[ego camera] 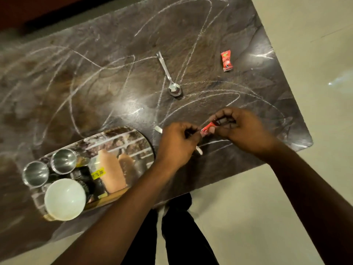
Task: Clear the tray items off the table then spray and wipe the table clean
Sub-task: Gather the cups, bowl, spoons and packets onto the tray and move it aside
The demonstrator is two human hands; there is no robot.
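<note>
- I look down from the head camera on a dark marble table (118, 73) covered in white chalk scribbles, which is why it needs spraying and wiping.
- My left hand (176, 144) is curled narrow around a white stick, likely chalk (199, 150), whose ends poke out above and below the fist; its fingertips also meet a red wrapper (208, 128).
- My right hand (240, 127) pinches the other end of that red wrapper, so both hands share it just above the table, near the front edge. I judge 1 hand is passing it to the other so the scraps can be carried together.
- A 2nd red wrapper (226, 60) lies flat toward the far right corner, well apart from my hands.
- A metal spoon (170, 77) lies in the middle of the table, bowl toward me, beyond my hands.
- An oval mirrored tray (133, 142) sits at the front left, just beside my left hand.
- On the tray stand 2 steel cups (49, 169) side by side, a white bowl (65, 199) touching the nearer edge, and a dark bottle with a yellow label (91, 178) next to them.
- I judge clearing is at an early stage: the tray, spoon and far wrapper remain, and no spray or cloth is visible.
</note>
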